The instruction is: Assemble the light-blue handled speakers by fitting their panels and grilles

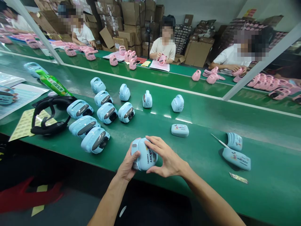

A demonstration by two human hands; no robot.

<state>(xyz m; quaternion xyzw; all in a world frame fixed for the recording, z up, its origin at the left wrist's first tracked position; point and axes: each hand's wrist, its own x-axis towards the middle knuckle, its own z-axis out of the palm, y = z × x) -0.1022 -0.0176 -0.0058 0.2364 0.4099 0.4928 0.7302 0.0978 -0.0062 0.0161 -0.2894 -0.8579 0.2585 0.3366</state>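
Note:
Close in front of me, a light blue rounded plastic case (144, 158) with a cartoon print and the word "MICKEY" is held between both hands. My left hand (127, 163) wraps its left side, thumb on the face near a small grey patch. My right hand (168, 157) grips the other side, fingers over the top edge and thumb near the bottom. Beyond my right hand lies a loose printed blue shell (180, 130). Further right sit another printed shell (237, 159), a curved blue piece (234, 141) and a thin pointed tool (220, 141).
Several blue cases with handles and dark panels (96, 140) stand left of my hands. A black headset strap (50, 125), a green packet (54, 83) and yellow sheets (21, 125) lie farther left. Across a white rail (141, 81), several people handle pink cases (133, 64).

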